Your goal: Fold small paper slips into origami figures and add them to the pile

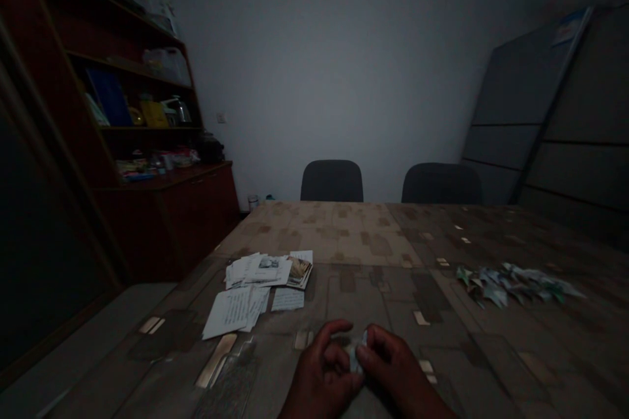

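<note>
My left hand (324, 366) and my right hand (393, 363) meet low at the table's near edge. Both have their fingers curled round a small folded piece of pale paper (356, 348) pinched between them. The room is dim, so the paper's shape is hard to make out. To the left lies a loose pile of printed paper sheets (260, 288). Off to the right sits a heap of small folded paper pieces (515, 283), greenish and white.
The table (373, 249) has a patterned brown cover. Two dark chairs (331, 181) (441, 183) stand at its far side. A wooden shelf cabinet (147, 163) with clutter fills the left wall. Grey panels (540, 111) lean at the right.
</note>
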A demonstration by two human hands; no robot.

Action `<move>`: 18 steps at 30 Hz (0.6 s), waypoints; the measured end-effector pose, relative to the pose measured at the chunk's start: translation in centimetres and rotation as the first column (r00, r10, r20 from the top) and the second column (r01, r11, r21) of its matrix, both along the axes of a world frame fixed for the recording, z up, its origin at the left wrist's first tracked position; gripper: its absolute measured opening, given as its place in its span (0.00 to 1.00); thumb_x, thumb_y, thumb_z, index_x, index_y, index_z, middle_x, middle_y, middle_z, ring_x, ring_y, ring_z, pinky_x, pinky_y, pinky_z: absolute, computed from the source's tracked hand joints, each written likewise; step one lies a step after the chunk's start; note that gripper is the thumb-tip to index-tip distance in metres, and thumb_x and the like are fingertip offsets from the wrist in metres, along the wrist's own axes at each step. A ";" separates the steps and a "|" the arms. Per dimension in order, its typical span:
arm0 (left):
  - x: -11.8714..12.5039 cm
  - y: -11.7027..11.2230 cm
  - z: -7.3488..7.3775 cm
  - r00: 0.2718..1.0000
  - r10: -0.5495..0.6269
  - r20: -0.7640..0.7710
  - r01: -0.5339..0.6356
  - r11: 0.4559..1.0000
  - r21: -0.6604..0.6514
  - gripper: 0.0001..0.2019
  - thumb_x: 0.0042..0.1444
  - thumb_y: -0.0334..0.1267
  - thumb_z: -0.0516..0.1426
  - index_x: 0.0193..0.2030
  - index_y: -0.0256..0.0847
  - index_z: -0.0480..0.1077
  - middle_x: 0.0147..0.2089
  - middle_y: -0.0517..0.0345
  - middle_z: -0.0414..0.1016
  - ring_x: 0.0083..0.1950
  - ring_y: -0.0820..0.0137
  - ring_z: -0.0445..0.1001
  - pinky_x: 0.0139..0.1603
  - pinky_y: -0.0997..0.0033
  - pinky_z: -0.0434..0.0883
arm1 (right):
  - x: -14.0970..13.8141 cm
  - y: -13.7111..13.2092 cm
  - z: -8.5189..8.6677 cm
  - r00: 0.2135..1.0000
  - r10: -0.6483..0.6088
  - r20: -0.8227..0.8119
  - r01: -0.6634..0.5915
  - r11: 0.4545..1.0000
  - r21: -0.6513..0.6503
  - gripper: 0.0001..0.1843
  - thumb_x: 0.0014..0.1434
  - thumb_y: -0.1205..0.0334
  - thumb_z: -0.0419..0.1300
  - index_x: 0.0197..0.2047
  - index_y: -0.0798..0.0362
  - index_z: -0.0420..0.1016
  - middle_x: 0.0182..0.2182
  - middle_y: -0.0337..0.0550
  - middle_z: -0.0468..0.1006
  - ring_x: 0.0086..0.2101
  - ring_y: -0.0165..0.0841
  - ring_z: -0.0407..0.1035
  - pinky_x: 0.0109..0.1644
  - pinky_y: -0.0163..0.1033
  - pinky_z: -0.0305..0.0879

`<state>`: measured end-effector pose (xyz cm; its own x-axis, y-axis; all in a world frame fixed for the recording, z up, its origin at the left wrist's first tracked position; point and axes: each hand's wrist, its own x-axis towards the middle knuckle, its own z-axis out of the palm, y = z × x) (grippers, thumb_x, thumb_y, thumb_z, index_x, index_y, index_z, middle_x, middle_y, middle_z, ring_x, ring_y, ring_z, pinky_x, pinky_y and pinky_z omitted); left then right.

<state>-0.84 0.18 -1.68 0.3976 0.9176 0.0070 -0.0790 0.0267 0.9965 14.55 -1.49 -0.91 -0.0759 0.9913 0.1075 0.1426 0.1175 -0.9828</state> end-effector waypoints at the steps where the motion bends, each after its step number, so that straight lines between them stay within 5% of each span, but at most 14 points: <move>1: 0.0 0.0 0.0 1.000 0.001 0.014 0.000 1.000 -0.013 0.29 0.42 0.38 0.67 0.52 0.39 0.65 0.24 0.69 0.62 0.22 0.78 0.56 0.24 0.77 0.51 | 0.0 0.1 0.0 1.000 0.000 -0.003 0.000 1.000 -0.009 0.26 0.51 0.37 0.58 0.23 0.49 0.55 0.20 0.30 0.54 0.24 0.29 0.50 0.28 0.33 0.50; 10: 0.0 -0.6 1.1 1.000 0.005 0.013 -0.005 0.998 -0.055 0.25 0.40 0.35 0.67 0.47 0.39 0.69 0.23 0.69 0.63 0.22 0.78 0.57 0.24 0.77 0.53 | -0.1 -0.5 0.7 0.999 -0.008 -0.034 0.008 1.000 -0.013 0.27 0.51 0.35 0.59 0.22 0.50 0.57 0.20 0.30 0.56 0.24 0.29 0.52 0.28 0.33 0.50; 18: 0.0 -0.6 1.5 1.000 0.013 -0.012 -0.014 0.994 -0.105 0.21 0.43 0.54 0.65 0.29 0.36 0.68 0.20 0.64 0.66 0.21 0.75 0.63 0.21 0.76 0.61 | -0.1 -0.5 1.0 0.996 0.014 -0.089 -0.019 0.998 -0.052 0.26 0.51 0.36 0.60 0.22 0.50 0.60 0.19 0.31 0.61 0.23 0.29 0.56 0.28 0.33 0.55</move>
<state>-0.80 -0.37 -0.21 0.3843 0.9184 -0.0938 -0.0692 0.1299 0.9891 14.47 -2.02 0.12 -0.0847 0.9945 0.0617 0.0531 0.0664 -0.9964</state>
